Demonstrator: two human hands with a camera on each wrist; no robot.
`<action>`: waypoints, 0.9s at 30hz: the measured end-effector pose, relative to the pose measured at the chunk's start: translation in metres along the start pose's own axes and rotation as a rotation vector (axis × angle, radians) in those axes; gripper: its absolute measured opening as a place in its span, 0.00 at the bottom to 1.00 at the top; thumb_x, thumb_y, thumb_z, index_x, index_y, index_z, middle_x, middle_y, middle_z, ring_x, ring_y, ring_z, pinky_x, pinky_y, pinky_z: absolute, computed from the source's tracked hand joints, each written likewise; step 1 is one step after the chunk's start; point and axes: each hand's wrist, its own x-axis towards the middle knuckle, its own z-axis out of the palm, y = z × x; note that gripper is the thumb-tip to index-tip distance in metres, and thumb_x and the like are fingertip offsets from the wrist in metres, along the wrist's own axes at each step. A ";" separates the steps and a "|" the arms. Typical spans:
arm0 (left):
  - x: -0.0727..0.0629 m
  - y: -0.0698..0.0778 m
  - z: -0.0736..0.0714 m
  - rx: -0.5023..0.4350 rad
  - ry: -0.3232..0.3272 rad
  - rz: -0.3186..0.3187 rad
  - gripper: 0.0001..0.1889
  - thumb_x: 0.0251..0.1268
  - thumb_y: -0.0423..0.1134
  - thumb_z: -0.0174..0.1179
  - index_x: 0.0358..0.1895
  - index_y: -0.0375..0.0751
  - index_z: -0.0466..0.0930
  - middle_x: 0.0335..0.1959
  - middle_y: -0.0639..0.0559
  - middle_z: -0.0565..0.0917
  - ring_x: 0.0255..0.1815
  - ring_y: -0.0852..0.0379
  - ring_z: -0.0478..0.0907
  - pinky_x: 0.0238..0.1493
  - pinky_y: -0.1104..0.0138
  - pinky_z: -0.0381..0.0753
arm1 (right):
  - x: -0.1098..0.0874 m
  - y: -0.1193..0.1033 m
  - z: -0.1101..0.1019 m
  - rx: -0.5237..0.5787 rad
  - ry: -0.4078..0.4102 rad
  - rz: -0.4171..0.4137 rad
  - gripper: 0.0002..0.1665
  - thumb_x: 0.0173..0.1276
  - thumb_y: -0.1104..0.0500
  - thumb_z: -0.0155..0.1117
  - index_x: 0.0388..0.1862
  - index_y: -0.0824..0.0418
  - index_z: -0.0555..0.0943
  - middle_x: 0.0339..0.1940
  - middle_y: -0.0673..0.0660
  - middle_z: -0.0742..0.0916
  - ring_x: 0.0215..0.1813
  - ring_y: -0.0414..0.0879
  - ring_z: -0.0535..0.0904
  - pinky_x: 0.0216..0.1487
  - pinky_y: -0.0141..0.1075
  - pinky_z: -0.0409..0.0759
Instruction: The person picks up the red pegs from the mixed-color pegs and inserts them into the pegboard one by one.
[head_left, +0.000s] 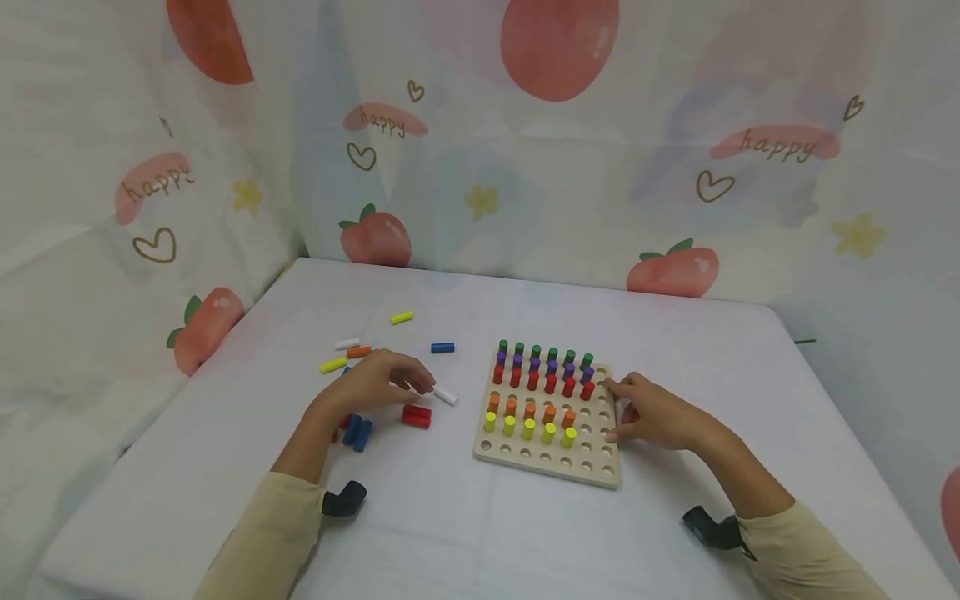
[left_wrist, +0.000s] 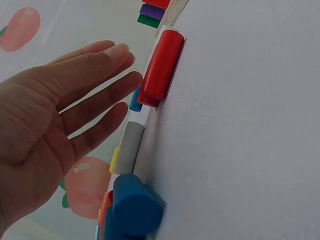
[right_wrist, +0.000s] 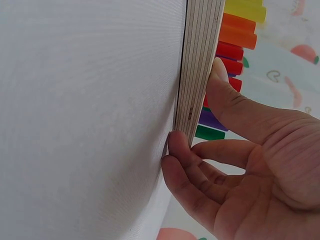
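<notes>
A wooden pegboard [head_left: 517, 454] lies on the table, with rows of green, purple, red, orange and yellow pegs [head_left: 528, 429] upright in it. My right hand [head_left: 663, 417] holds the board's right edge, the thumb [right_wrist: 225, 90] at its upper side and curled fingertips low against its side by the cloth. To the left, my left hand [head_left: 378, 379] hovers over loose pegs with nothing in its grasp, fingers spread and relaxed in the left wrist view. A white peg [head_left: 446, 395] lies by its fingertips in the head view. Two red pegs [head_left: 417, 416] lie just nearer.
Blue pegs [head_left: 357, 433] lie below the left wrist. Farther back are a blue peg [head_left: 442, 347], a yellow peg [head_left: 402, 317], an orange peg [head_left: 359, 352] and another white peg [head_left: 347, 343]. A printed cloth backdrop [head_left: 525, 208] stands behind the white-covered table [head_left: 420, 533].
</notes>
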 end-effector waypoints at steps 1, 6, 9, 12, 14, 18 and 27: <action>-0.003 -0.002 0.000 0.001 0.003 -0.007 0.11 0.67 0.31 0.70 0.51 0.43 0.88 0.45 0.55 0.88 0.47 0.58 0.84 0.53 0.60 0.83 | 0.000 0.000 0.000 -0.004 0.000 -0.003 0.54 0.60 0.52 0.82 0.76 0.75 0.65 0.46 0.60 0.75 0.40 0.48 0.73 0.36 0.36 0.80; -0.013 -0.011 0.002 0.021 0.005 -0.020 0.11 0.66 0.32 0.71 0.49 0.45 0.88 0.42 0.59 0.88 0.45 0.59 0.84 0.51 0.61 0.83 | 0.001 0.001 0.000 0.002 0.002 -0.006 0.55 0.59 0.51 0.82 0.76 0.75 0.65 0.46 0.61 0.75 0.40 0.48 0.73 0.36 0.36 0.80; -0.017 -0.015 0.001 0.039 0.007 -0.020 0.11 0.66 0.31 0.71 0.48 0.47 0.88 0.41 0.61 0.87 0.44 0.59 0.84 0.50 0.62 0.83 | 0.001 0.001 0.000 0.015 0.000 -0.004 0.55 0.59 0.52 0.82 0.76 0.75 0.65 0.46 0.60 0.75 0.40 0.48 0.73 0.36 0.36 0.80; -0.020 -0.018 0.001 0.045 0.017 -0.024 0.11 0.65 0.30 0.71 0.48 0.48 0.89 0.41 0.61 0.87 0.43 0.59 0.84 0.49 0.63 0.84 | 0.001 0.001 0.000 0.015 0.001 -0.006 0.55 0.59 0.52 0.82 0.76 0.76 0.64 0.46 0.61 0.75 0.40 0.48 0.73 0.35 0.36 0.80; -0.022 -0.019 0.000 0.047 0.023 -0.026 0.11 0.65 0.30 0.71 0.47 0.48 0.89 0.41 0.61 0.87 0.43 0.59 0.83 0.49 0.63 0.83 | 0.001 0.001 -0.001 0.010 0.005 -0.010 0.55 0.59 0.52 0.82 0.76 0.76 0.65 0.46 0.61 0.75 0.40 0.48 0.73 0.35 0.36 0.80; -0.024 -0.019 0.001 0.051 0.030 -0.036 0.12 0.65 0.29 0.71 0.48 0.48 0.89 0.42 0.61 0.87 0.45 0.57 0.83 0.51 0.61 0.84 | 0.001 0.001 -0.001 -0.002 0.005 -0.015 0.55 0.59 0.51 0.82 0.76 0.76 0.65 0.47 0.61 0.75 0.40 0.48 0.73 0.35 0.36 0.80; -0.024 -0.019 0.003 0.069 0.023 -0.057 0.13 0.64 0.28 0.71 0.48 0.48 0.89 0.42 0.61 0.87 0.47 0.57 0.83 0.53 0.61 0.83 | -0.002 0.001 0.001 -0.010 0.015 -0.019 0.54 0.59 0.52 0.82 0.76 0.76 0.65 0.47 0.60 0.76 0.41 0.48 0.74 0.36 0.36 0.78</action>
